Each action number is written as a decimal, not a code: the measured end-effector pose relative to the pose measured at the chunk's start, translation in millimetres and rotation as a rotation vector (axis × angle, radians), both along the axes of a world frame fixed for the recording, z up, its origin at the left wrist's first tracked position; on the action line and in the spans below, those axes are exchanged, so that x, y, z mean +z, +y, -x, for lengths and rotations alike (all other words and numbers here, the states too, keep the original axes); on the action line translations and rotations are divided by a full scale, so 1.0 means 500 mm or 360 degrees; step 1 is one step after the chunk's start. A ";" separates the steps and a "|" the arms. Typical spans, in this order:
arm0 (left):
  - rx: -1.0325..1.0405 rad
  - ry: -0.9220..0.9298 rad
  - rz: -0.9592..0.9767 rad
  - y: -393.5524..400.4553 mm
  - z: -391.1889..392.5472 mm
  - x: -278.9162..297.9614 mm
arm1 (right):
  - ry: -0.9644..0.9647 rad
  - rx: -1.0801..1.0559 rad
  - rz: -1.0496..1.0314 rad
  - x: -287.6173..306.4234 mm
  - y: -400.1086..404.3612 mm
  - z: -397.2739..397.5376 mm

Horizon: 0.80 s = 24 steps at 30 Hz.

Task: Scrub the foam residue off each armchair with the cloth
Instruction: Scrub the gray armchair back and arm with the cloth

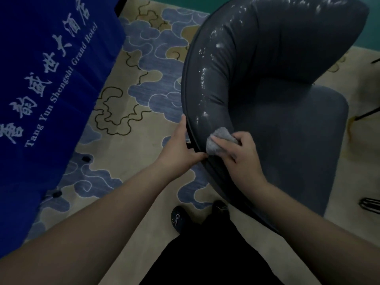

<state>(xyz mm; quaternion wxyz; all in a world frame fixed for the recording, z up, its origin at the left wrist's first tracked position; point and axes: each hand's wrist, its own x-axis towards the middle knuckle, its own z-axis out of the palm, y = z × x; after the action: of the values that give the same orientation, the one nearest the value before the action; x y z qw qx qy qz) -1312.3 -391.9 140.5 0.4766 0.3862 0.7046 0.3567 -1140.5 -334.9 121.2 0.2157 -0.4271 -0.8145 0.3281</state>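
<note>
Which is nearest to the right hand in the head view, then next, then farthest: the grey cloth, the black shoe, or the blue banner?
From the right hand:
1. Grey cloth: gripped in its fingers, on the armchair's arm.
2. Black shoe: on the carpet, below and left.
3. Blue banner: far left.

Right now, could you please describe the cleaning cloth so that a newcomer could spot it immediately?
Find the dark grey armchair on the patterned carpet. Follow its curved arm, speckled with white foam residue, down to its near end. There the right hand grips a small crumpled light grey cloth, paler than the upholstery.
</note>
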 end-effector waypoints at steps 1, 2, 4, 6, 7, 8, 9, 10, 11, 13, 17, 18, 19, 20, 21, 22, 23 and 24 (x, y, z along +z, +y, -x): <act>-0.0011 -0.0003 0.0011 0.003 0.006 -0.002 | 0.0013 -0.0001 -0.0014 0.002 0.020 0.029; -0.0019 0.0008 0.0024 0.005 0.011 -0.003 | 0.0030 -0.0008 -0.0026 0.003 0.041 0.061; -0.0034 0.0037 0.0037 0.011 0.025 -0.008 | 0.0085 -0.0050 0.0005 0.007 0.081 0.115; -0.0052 0.0000 0.0056 0.018 0.037 -0.013 | 0.0120 -0.0080 0.0024 0.007 0.093 0.129; -0.0059 -0.0033 0.0066 0.021 0.042 -0.016 | 0.0108 -0.0079 -0.0004 0.006 0.083 0.118; -0.0068 -0.0049 0.0071 0.024 0.047 -0.018 | 0.0086 -0.0067 -0.0042 0.003 0.067 0.100; -0.0080 -0.0049 0.0067 0.028 0.052 -0.018 | 0.0074 -0.0048 -0.0061 0.001 0.047 0.081; -0.0096 -0.0041 0.0050 0.031 0.056 -0.017 | 0.0083 -0.0042 -0.0039 0.003 0.028 0.064; -0.0110 -0.0037 0.0029 0.034 0.059 -0.015 | 0.0097 -0.0060 0.0003 0.004 0.019 0.056; -0.0131 -0.0022 0.0026 0.039 0.063 -0.015 | 0.0131 -0.0142 0.0064 -0.001 0.037 0.073; -0.0106 -0.0026 0.0095 0.041 0.073 -0.018 | 0.0199 -0.0248 0.0068 0.001 0.103 0.165; -0.0106 -0.0035 0.0100 0.044 0.077 -0.019 | 0.0216 -0.0265 0.0071 0.001 0.115 0.176; -0.0104 -0.0038 0.0102 0.047 0.081 -0.020 | 0.0218 -0.0262 0.0051 -0.003 0.118 0.176; -0.0104 -0.0032 0.0099 0.050 0.083 -0.020 | 0.0210 -0.0248 0.0012 -0.007 0.112 0.167; -0.0112 -0.0022 0.0096 0.052 0.085 -0.019 | 0.0202 -0.0234 -0.0028 -0.011 0.099 0.152; -0.0125 -0.0013 0.0096 0.054 0.086 -0.018 | 0.0207 -0.0221 -0.0048 -0.014 0.083 0.135; -0.0138 -0.0006 0.0100 0.056 0.088 -0.018 | 0.0215 -0.0205 -0.0049 -0.014 0.067 0.122; -0.0147 -0.0004 0.0101 0.057 0.089 -0.018 | 0.0219 -0.0180 -0.0047 -0.014 0.059 0.115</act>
<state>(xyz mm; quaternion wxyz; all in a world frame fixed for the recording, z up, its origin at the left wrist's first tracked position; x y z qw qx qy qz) -1356.6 -363.4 131.7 0.5054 0.4025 0.6965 0.3122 -1198.2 -305.3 114.4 0.2956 -0.4456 -0.7771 0.3319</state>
